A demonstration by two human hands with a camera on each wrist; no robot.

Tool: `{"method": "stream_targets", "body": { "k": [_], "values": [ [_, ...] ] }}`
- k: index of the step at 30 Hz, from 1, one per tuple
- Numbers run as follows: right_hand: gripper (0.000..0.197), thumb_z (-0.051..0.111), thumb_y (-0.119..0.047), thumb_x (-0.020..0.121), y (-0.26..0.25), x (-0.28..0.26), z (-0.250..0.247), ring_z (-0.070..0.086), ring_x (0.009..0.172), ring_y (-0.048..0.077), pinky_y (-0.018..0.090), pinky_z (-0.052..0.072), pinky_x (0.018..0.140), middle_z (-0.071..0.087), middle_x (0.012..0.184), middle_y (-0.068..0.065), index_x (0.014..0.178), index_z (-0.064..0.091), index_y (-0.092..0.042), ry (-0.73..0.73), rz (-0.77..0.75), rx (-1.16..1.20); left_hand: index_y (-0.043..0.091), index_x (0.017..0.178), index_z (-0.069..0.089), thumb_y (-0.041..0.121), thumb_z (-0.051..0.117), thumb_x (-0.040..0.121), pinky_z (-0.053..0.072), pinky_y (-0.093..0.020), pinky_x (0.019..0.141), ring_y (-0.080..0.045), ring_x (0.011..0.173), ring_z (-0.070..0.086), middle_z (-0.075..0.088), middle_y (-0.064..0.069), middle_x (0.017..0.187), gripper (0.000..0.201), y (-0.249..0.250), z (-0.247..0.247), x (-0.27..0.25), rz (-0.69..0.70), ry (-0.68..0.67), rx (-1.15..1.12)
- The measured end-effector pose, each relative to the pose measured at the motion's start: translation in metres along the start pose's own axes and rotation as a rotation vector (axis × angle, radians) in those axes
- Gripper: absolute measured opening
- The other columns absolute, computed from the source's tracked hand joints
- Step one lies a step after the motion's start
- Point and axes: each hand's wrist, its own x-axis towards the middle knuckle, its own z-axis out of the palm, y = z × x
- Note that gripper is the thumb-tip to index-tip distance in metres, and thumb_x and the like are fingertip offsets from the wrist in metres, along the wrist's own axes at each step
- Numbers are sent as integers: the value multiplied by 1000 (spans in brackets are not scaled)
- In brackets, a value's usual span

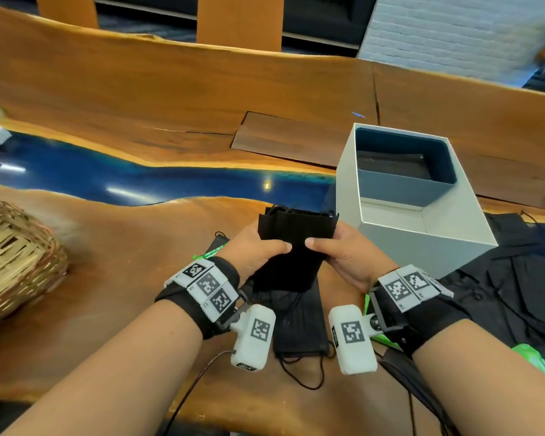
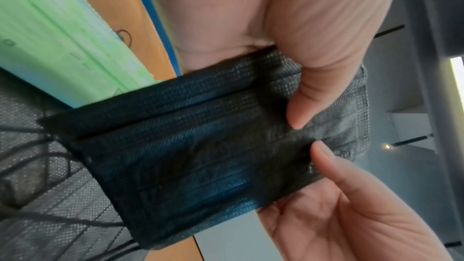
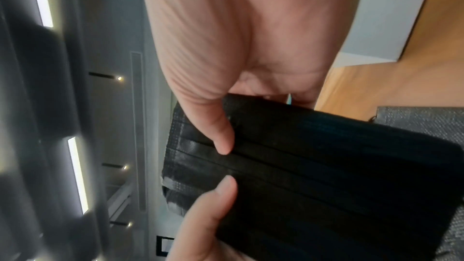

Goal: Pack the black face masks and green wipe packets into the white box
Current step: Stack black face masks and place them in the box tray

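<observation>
A stack of black face masks (image 1: pixel 291 247) is held above the table between both hands. My left hand (image 1: pixel 258 251) grips its left side with the thumb on top, and my right hand (image 1: pixel 343 251) grips its right side the same way. The wrist views show the stack (image 2: pixel 200 156) (image 3: pixel 326 176) pinched between thumbs and fingers. The white box (image 1: pixel 422 240) stands just right of the hands, with a dark blue inner tray and black masks inside. More black masks (image 1: pixel 299 325) lie on the table under the hands. A green wipe packet (image 1: pixel 210 250) lies partly hidden behind my left wrist.
A heap of black masks (image 1: pixel 523 278) lies right of the box, with green packets (image 1: pixel 538 360) at its near edge. A wicker basket (image 1: pixel 13 256) lies at the left. The wooden table (image 1: pixel 123 247) has a blue resin strip across it.
</observation>
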Motion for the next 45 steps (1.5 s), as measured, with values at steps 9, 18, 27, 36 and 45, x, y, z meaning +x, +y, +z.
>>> {"method": "stream_targets", "body": {
  "k": [9,18,27,36,45],
  "values": [
    [68,83,-20,59,31,-7,-1,57,102,19,31,45,90,58,101,9,114,48,1,17,27,66,24,84,59,14,78,59,49,-21,72,-10,78,61,63,4,80,33,-23,12,0,86,-58,101],
    [37,66,2,81,41,-5,12,64,103,11,21,53,81,69,109,3,112,61,-18,0,19,86,5,120,56,-6,69,77,47,-6,67,1,87,60,65,6,94,46,-34,17,3,104,-15,310],
    [40,76,-16,77,26,-8,-12,60,109,17,26,50,89,64,111,3,111,56,-21,124,-61,-153,19,126,52,5,67,83,47,-23,89,-13,106,61,65,1,112,47,-32,7,3,69,-13,383],
    [42,76,-18,77,10,-7,-7,59,95,13,20,50,76,58,96,-2,105,46,-12,148,-133,-382,24,126,53,14,60,89,46,-22,86,-14,104,60,64,2,107,39,-27,18,8,19,-59,567],
    [28,75,-27,78,-47,-39,-33,54,68,3,17,43,63,58,75,-6,92,53,-36,280,-355,-722,47,105,45,17,59,91,45,-30,95,-11,108,57,60,14,106,37,42,22,3,106,-209,614]
  ]
}}
